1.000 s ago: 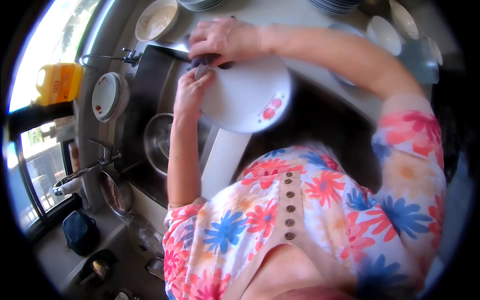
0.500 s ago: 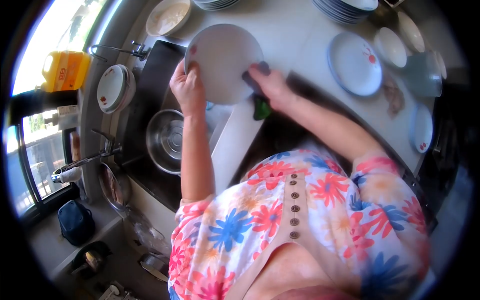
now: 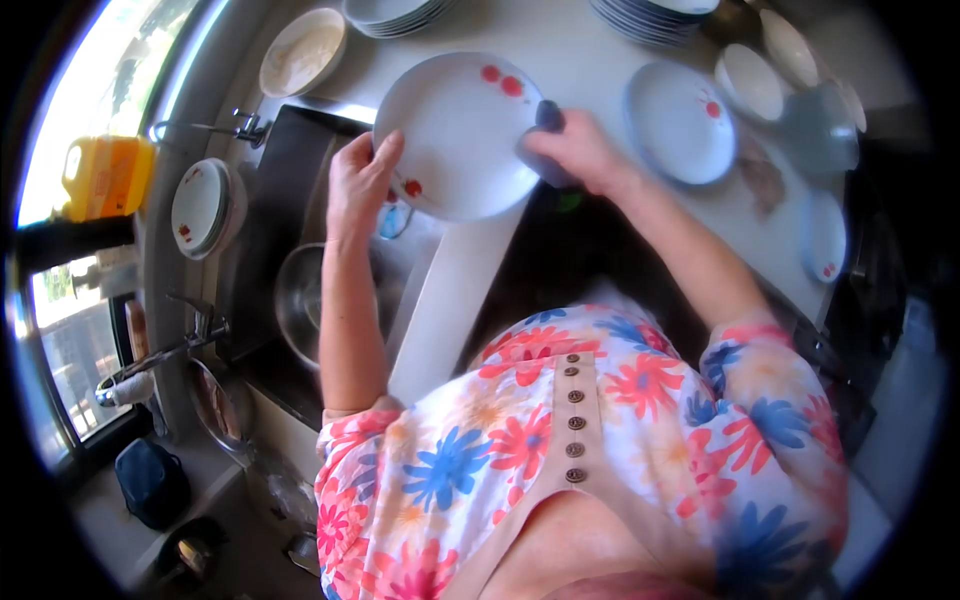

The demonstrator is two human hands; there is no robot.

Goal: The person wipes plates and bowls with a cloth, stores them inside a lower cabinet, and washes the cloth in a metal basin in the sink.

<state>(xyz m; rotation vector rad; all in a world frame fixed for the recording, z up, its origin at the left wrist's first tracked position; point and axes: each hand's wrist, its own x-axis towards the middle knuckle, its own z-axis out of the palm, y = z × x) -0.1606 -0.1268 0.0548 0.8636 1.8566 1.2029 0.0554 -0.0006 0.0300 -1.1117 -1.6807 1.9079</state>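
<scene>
My left hand (image 3: 360, 185) grips the left rim of a round white plate (image 3: 455, 140), its thumb over the edge. Red fruit prints show on the plate's upper right and lower left. On the opposite rim, my right hand (image 3: 585, 152) presses a dark grey cloth (image 3: 545, 165) against the plate, fingers closed around it. The plate is held above the counter and the sink's edge. Under my left forearm, a steel bowl (image 3: 298, 310) sits in the dark sink (image 3: 255, 225), partly hidden.
Stacked plates (image 3: 655, 22) stand at the back. A large plate (image 3: 680, 125), bowls (image 3: 750, 85) and a crumpled brownish cloth (image 3: 762, 178) lie right. Leftward are a cream bowl (image 3: 303, 52), small plates (image 3: 200, 208), a faucet (image 3: 205, 325) and a yellow jug (image 3: 108, 178).
The plate has been turned, so red prints now show where a mostly plain surface was. My right hand, with the dark cloth, has shifted along the right rim. The view has moved slightly.
</scene>
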